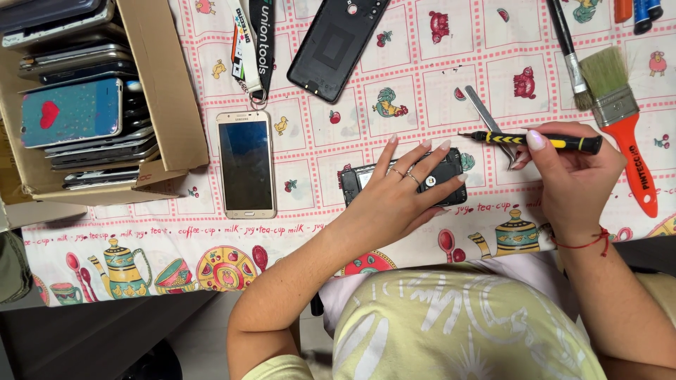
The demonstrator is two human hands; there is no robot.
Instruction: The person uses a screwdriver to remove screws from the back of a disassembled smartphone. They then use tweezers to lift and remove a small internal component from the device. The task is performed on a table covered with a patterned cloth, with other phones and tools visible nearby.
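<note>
The opened phone [405,181] under the left hand [400,199] looks matt black plastic, and the gold-framed smartphone [246,163] beside it has a glossy glass face. The right hand [572,176] holds a screwdriver [535,141] with a smooth black-and-yellow plastic handle near shiny metal tweezers [489,125]. The printed tablecloth [422,77] has a slight sheen, the cardboard box [158,84] is matt brown, and the paintbrush [623,112] has coarse bristles, a metal ferrule and a glossy orange handle.

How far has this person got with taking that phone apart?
Done, it seems: a black back cover lies apart at the top of the tablecloth, likely off this phone. In hand: the left hand presses the opened phone flat, while the right hand holds a small yellow-and-black screwdriver pointing left above it. Left: the phone's body looks otherwise whole; tweezers lie unused nearby.
</note>
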